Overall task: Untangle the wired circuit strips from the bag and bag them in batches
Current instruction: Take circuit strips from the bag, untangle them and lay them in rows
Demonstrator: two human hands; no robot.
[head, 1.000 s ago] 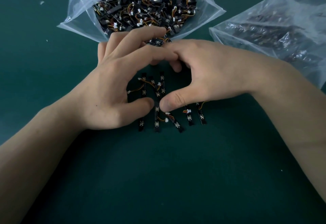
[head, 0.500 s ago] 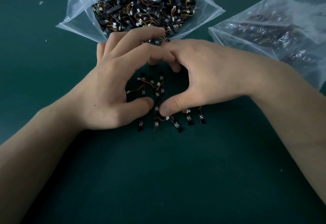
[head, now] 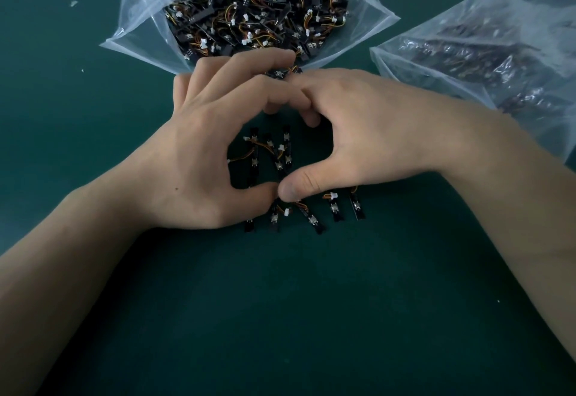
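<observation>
Dark green table (head: 280, 317), head view. Open bag (head: 140, 31) at far centre, mouth toward the person, packed with tangled strips (head: 255, 12). Second bag (head: 483, 37) far right, contents blurred through the plastic.

Left hand (head: 199, 152) and right hand (head: 374, 134) form a ring low over the table. The thumb tips touch at the near side and the curved fingers meet at the far side.

One strip (head: 278, 73) shows between the meeting fingertips, just near of the open bag's mouth. It is mostly covered, with an orange wire poking out to the right. Cannot tell if either hand actually pinches it or only touches it. Its axis is unclear.

Sorted strips (head: 276, 152) lie on the table inside the ring, long axes running near-far, side by side. More of them (head: 335, 208) sit in a row just near of the thumbs, partly under the hands, and one is skewed.

Key relation: the covered strip sits on the far side of the ring, midway between the hands, so neither hand is nearer. The sorted row lies directly near of it. Judgement: the next move likely draws it nearward to join the row, and its wire could snag on the bag's tangle.
</observation>
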